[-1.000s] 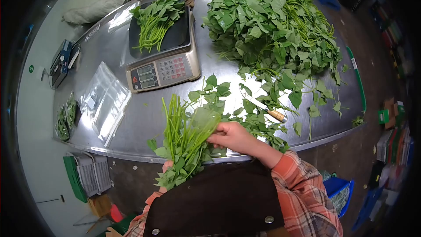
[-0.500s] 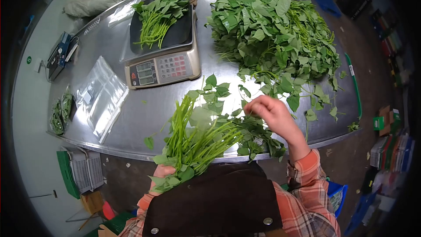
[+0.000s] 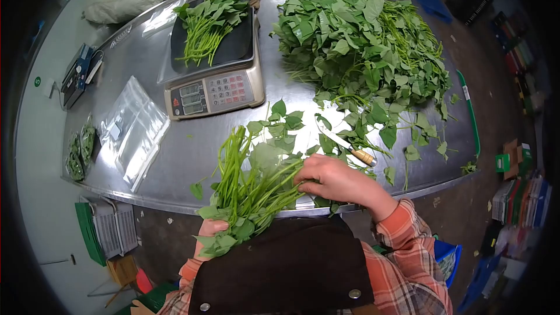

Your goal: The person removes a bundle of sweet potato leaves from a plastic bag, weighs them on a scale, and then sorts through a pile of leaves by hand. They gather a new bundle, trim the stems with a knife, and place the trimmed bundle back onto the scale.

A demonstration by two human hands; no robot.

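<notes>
My left hand [image 3: 213,230] is closed around the leafy end of a bunch of leafy greens [image 3: 248,181], close to my dark apron. The long stems fan up and to the right over the table edge. At the right-hand stem ends, my right hand [image 3: 332,182] is closed with fingertips pinching stems; the exact grip is partly hidden. Just above it lies a knife [image 3: 363,156] with a wooden handle, its blade pointing up-left. Loose leafy sprigs [image 3: 283,125] lie beyond the stems.
A large heap of leafy greens [image 3: 350,41] covers the table's right rear. A digital scale [image 3: 224,90] carries a smaller bunch [image 3: 210,26]. Clear plastic bags [image 3: 134,131] lie left of it, with filled bags [image 3: 81,146] at the left edge. A green-edged strip [image 3: 471,111] lies at right.
My right hand has moved down and left onto the stem ends. The knife now shows on the table near where that hand was. My left hand stays on the bunch.
</notes>
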